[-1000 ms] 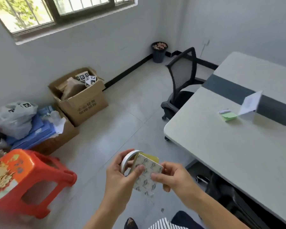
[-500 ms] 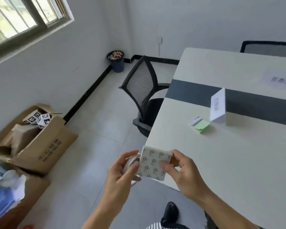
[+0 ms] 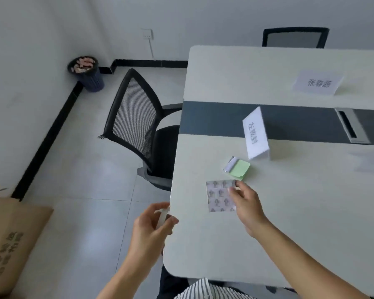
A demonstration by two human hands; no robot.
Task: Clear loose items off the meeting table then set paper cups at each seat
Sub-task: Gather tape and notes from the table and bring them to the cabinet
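Two hands are working at the table (image 3: 289, 223) edge. The left hand (image 3: 149, 231) is gripping a white roll (image 3: 162, 215), blurred and mostly hidden by fingers, just off the edge. The right hand (image 3: 246, 203) is covering the right side of a patterned packet (image 3: 218, 196) lying flat on the table; whether it is pinching or only touching is unclear.
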